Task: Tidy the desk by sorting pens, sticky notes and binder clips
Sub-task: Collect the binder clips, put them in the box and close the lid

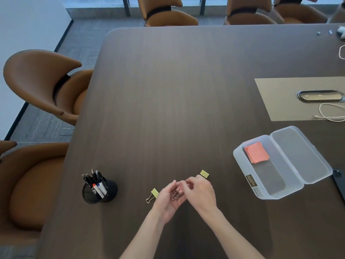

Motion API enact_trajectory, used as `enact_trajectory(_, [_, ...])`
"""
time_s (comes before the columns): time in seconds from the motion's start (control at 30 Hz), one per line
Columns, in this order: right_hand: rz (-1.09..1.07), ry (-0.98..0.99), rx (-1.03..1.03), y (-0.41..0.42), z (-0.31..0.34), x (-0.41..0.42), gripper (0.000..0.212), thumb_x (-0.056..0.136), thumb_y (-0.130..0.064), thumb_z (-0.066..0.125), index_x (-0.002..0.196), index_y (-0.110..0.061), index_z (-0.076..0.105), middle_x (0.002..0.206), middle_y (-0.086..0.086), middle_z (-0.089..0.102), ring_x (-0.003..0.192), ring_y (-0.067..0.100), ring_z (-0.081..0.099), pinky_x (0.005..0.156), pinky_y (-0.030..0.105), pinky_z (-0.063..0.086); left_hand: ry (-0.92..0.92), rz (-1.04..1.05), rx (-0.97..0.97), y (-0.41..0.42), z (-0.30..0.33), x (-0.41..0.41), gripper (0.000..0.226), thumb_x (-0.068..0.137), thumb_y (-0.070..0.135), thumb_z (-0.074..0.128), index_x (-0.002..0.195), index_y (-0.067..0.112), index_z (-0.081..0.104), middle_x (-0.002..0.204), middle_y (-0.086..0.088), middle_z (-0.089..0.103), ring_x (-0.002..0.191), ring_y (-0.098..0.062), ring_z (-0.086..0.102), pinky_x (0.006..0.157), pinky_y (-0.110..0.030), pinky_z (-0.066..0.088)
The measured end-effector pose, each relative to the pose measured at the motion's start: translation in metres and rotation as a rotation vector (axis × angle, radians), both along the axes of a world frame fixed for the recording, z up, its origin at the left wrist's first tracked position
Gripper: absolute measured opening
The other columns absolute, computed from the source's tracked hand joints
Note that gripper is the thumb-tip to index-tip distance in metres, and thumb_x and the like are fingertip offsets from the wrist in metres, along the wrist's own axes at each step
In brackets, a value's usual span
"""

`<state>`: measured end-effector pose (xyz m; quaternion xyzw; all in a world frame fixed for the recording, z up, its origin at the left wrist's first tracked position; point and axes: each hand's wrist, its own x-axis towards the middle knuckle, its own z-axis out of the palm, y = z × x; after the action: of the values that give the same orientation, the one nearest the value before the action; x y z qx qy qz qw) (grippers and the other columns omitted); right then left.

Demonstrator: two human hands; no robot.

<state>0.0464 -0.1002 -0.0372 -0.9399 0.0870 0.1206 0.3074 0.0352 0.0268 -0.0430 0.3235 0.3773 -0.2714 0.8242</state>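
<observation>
Mostly the sorting was done; the pens (96,181) stood in the black cup (100,193) and the sticky notes (256,152) lay in the open plastic box (280,165). My left hand (168,199) cradled pink binder clips (177,192) while my right hand (199,191) pinched at them; two yellow binder clips (204,173) remained loose on the table (177,90).

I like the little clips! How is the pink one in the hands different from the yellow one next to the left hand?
The pink binder clip is pink; the yellow binder clip is yellow. The pink binder clip sits in the left hand, with the right hand close above it, while the yellow binder clip lies alone on the table, untouched. Both have silver wire handles.
</observation>
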Motion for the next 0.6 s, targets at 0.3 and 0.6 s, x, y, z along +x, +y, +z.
enact_trajectory(0.3, [0.018,0.118,-0.314,-0.049,-0.046,0.038,0.018,0.093,-0.022,0.059,0.110,-0.015,0.062,0.110,0.006,0.054,0.099,0.025,0.056,0.070,0.034,0.047,0.006,0.047,0.046,0.003,-0.005,0.006,0.023,0.098,-0.004,0.051,0.113,-0.017,0.064,0.106,-0.030,0.070,0.098,-0.040,0.074,0.083,-0.040,0.063])
enact_trajectory(0.6, [-0.082,0.229,-0.126,-0.061,-0.057,0.048,0.023,0.089,-0.006,0.053,0.089,-0.020,0.070,0.095,0.001,0.060,0.080,0.022,0.055,0.069,0.031,0.043,0.024,0.093,0.053,0.007,-0.007,0.008,0.024,0.096,-0.004,0.054,0.115,-0.015,0.064,0.107,-0.028,0.069,0.097,-0.038,0.073,0.085,-0.042,0.062])
